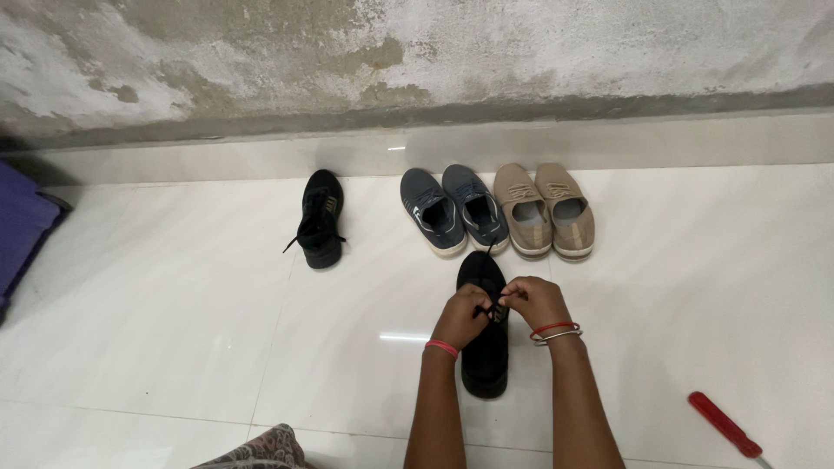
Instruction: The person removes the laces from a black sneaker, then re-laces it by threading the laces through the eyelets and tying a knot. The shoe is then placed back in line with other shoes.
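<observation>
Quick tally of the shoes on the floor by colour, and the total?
Black shoes: 2, one under the hands, one apart at left
Dark blue shoes: 2
Tan shoes: 2
Total: 6

A lone black shoe [320,217] stands on the white tiled floor [174,304], left of a dark blue pair [454,209] and a tan pair [546,209] near the stained wall [417,52]. A red-handled tool [724,425] lies at the lower right, and a purple object [22,230] sits at the left edge.

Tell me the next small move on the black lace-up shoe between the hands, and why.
Probably pull the laces snug. Both the left hand and right hand pinch the black laces over the black lace-up shoe on the white tiled floor, and no finished bow shows.
</observation>
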